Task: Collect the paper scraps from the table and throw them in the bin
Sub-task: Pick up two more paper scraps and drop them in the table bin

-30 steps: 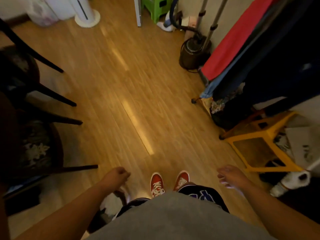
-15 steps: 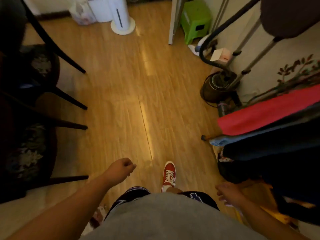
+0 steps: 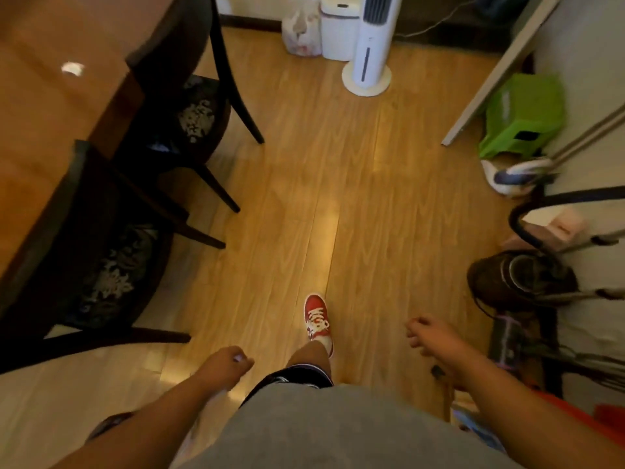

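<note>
Bin point(image 3: 339, 32) white, contents hidden | left hand point(image 3: 226, 366) fisted, contents unclear | right hand point(image 3: 431, 336) loosely curled

Wood laminate floor point(image 3: 338, 157), light streak down the middle. Two dark chairs point(image 3: 189, 106) with patterned seat cushions point(image 3: 111, 282) along the left. White tower fan point(image 3: 370, 45) on a round base at top centre, white plastic bag point(image 3: 302, 33) just left of it against the wall. Green plastic stool point(image 3: 524, 116) at right beside a door edge. Garment steamer base point(image 3: 521, 275) with black hose point(image 3: 527, 211) lower right. One red sneaker point(image 3: 317, 318) on the floor.
</note>
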